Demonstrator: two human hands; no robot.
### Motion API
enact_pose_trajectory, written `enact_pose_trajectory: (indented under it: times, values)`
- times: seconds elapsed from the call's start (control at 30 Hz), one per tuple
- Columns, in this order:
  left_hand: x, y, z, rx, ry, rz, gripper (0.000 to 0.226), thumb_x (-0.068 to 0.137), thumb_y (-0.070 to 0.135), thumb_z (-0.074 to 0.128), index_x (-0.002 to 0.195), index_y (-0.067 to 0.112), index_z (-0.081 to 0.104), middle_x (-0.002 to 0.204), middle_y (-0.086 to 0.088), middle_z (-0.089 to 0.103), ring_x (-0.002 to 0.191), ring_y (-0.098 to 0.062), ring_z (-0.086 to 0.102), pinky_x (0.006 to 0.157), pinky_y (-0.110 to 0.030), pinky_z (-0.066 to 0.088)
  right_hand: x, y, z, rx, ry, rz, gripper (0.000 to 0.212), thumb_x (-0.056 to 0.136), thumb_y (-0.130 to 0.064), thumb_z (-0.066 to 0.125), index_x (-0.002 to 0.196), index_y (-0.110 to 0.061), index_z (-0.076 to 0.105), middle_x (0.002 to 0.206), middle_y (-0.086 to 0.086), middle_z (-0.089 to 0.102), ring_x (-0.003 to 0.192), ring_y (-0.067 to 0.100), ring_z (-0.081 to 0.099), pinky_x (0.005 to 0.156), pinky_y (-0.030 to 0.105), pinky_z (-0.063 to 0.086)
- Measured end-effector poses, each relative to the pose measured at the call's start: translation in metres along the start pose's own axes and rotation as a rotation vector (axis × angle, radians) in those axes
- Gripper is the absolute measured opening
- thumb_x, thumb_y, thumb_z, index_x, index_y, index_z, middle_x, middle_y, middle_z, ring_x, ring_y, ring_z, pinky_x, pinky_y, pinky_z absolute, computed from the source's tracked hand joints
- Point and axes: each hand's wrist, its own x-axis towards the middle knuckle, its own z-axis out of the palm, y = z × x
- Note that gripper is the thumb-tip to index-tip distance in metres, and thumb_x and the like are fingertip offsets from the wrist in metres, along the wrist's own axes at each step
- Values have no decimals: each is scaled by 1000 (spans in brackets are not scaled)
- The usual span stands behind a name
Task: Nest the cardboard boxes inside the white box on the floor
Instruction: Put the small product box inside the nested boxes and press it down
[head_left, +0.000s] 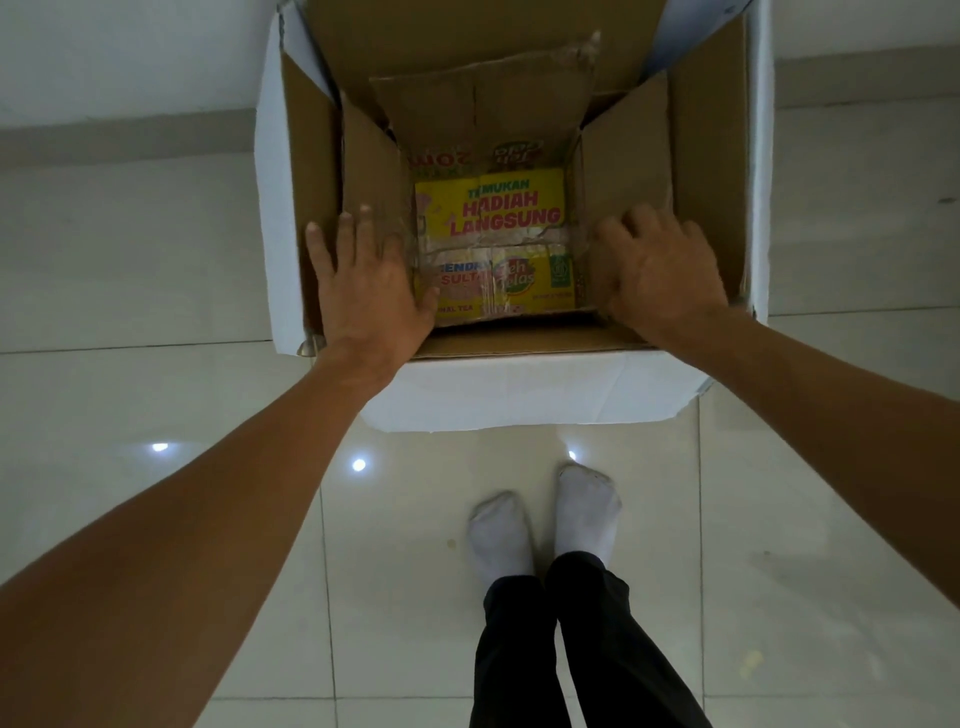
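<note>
— What's the floor like?
— Large glossy pale tiles, cream to grey-white, with thin dark grout lines running across and along.
— Any light?
— Three small bright reflections shine on the tiles just below centre, at about 9, 6 and 3 o'clock of one another's cluster.
— And the wall?
— A plain white wall at 11 o'clock, meeting the floor along a pale skirting band. The room looks dim overall.

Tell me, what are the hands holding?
Nothing is gripped. The left hand and right hand press flat on the brown box's side flaps, inside the white box.
</note>
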Motion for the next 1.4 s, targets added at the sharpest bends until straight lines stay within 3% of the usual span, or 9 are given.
enact_pose_trajectory:
  times: [0.13, 0.33, 0.47, 0.63, 0.87, 0.97, 1.13, 1.23, 1.4]
  values:
    - [5, -2, 5, 79, -210, -105, 115, 64, 84, 50, 145, 8, 21, 155, -24, 8, 144, -37, 1, 111, -55, -13, 6, 21, 5, -350, -313, -260, 40, 88, -27, 51, 126, -15, 52, 123, 11, 62, 119, 29, 52, 114, 53, 15]
    - [8, 7, 1, 154, -366, -166, 135, 49, 100, 26, 149, 11, 9, 155, -25, -12, 142, -39, -16, 106, -60, -20, 13, 19, 5, -458, -340, -248, 36, 91, -29, 43, 122, -17, 54, 109, 8, 69, 112, 28, 57, 113, 50, 19]
    - [15, 24, -6, 144, -318, -166, 123, 54, 97, 31, 143, 12, 32, 155, -27, 5, 143, -43, -2, 107, -63, -16, 40, 4, -10, -253, -334, -198, 30, 90, -28, 50, 117, -14, 53, 103, 11, 68, 100, 29, 62, 106, 48, 31]
    - [20, 46, 1, -40, -361, -172, 101, 72, 82, 39, 143, 11, 28, 153, -20, 22, 141, -39, 16, 110, -62, -6, 107, -10, -43, 351, -413, -78, 27, 89, -10, 52, 113, 1, 60, 113, 22, 64, 100, 36, 60, 76, 39, 50]
    - [8, 52, 19, -126, -712, -380, 132, 46, 98, 37, 149, 19, 13, 156, -23, -5, 142, -43, -7, 105, -65, -14, 178, -9, -64, 394, -257, 33, 37, 87, -2, 49, 122, 10, 54, 126, 36, 53, 108, 45, 56, 74, 45, 48]
    - [8, 52, 18, -91, -653, -361, 132, 47, 98, 36, 148, 18, 10, 155, -24, -6, 142, -44, -8, 105, -65, -15, 180, -14, -58, 378, -338, 29, 47, 88, -2, 52, 128, 18, 41, 130, 42, 46, 116, 52, 48, 78, 48, 45]
    - [29, 42, 1, 13, -315, -174, 126, 55, 98, 25, 148, 14, 11, 156, -22, 2, 143, -41, -3, 107, -64, -13, 135, -7, -38, 174, -356, -68, 70, 84, -32, 63, 139, -7, 27, 133, 25, 48, 118, 41, 48, 100, 56, 36]
    - [44, 22, -4, 83, -311, -145, 125, 56, 98, 16, 150, 16, 9, 156, -24, -3, 143, -41, -9, 106, -64, -15, 94, 2, -19, -188, -362, -100, 77, 84, -50, 57, 144, -14, 24, 145, 23, 35, 135, 40, 31, 111, 67, 9]
    - [45, 3, 2, 215, -383, -127, 150, 39, 104, 20, 148, 4, -5, 153, -28, -15, 140, -41, -20, 104, -64, -17, 50, 29, 1, -485, -478, -99, 101, 70, -75, 52, 149, -22, 18, 158, 19, 10, 146, 39, 0, 108, 70, -7]
